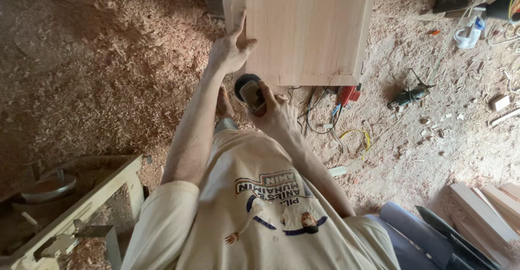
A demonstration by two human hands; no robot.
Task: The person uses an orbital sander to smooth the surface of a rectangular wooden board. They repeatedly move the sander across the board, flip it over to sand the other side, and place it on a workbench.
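One wooden panel point(309, 26), one sander point(248, 92), two hands.

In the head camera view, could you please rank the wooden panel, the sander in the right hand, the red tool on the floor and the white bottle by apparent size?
1. wooden panel, by far the largest.
2. sander, partly hidden by the right hand.
3. red tool and white bottle: they look alike, so unranked.

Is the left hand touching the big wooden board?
Touching. The head view shows the left hand laid flat against the wooden board's left edge, no gap.
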